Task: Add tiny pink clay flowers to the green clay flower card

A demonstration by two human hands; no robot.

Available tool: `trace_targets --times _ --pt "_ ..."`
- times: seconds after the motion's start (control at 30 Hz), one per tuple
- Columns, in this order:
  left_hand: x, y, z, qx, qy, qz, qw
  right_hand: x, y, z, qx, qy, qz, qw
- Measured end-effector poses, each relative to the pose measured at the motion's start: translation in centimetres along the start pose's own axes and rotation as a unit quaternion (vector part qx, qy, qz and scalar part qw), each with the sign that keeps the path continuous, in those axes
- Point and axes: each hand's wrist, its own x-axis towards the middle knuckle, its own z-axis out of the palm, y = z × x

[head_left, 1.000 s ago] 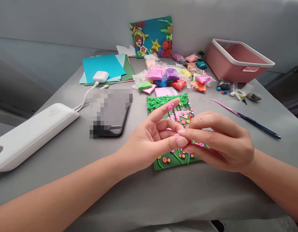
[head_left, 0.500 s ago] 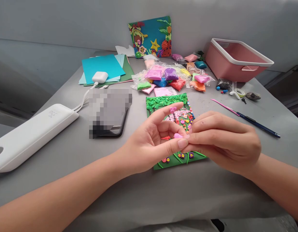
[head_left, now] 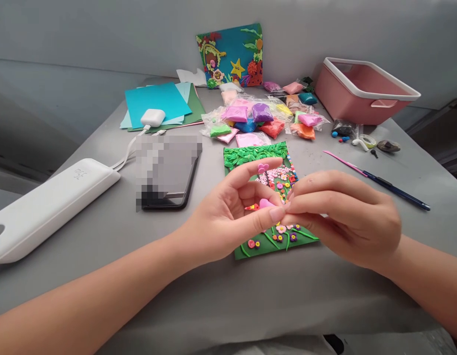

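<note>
A lump of pink modelling clay (head_left: 266,203) is pinched between the thumb and a finger of my left hand (head_left: 236,212). On that hand's raised index finger sits a small pink clay piece of rounded petals (head_left: 263,168). My right hand (head_left: 343,217) is closed at the same lump, its fingertips meeting the left thumb tip; what lies between them is mostly hidden. Under both hands lies a green board with clay flowers and leaves (head_left: 247,249), its middle partly covered.
Bags of coloured clay (head_left: 247,116) lie behind the board, before an upright sea-scene picture (head_left: 228,56). A pink basket (head_left: 365,98) and a modelling tool (head_left: 380,181) are on the right. On the left are a phone (head_left: 176,182), a power bank (head_left: 58,204) and coloured sheets (head_left: 158,101).
The pink lump has shifted slightly left between my fingertips, and more of it shows. Both hands remain together over the board.
</note>
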Motion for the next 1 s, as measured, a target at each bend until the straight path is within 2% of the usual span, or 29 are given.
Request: trace_targets --times 0.07,0.2,0.37,0.6,0.77,1.0 --pt "0.01 0.10 0.09 0.013 0.009 -0.002 1.000 -0.07 0.15 0.17 -0.008 0.042 0.021 0.999" --pt "0.01 0.08 0.18 0.022 0.020 -0.008 1.000 -0.18 0.59 0.47 0.033 0.111 0.113 0.987" --pt "0.05 -0.09 0.09 -0.005 0.062 -0.007 0.998 -0.24 0.50 0.68 0.116 0.075 0.158 0.978" --pt "0.29 0.09 0.01 -0.046 0.080 -0.040 0.995 -0.07 0.42 0.78 0.101 0.056 0.127 0.985" --pt "0.31 0.11 0.04 -0.053 0.086 -0.046 0.994 -0.09 0.42 0.77 0.092 0.051 0.133 0.985" --pt "0.31 -0.13 0.23 -0.061 0.074 -0.053 0.994 -0.14 0.72 0.58 -0.009 0.038 0.046 0.998"
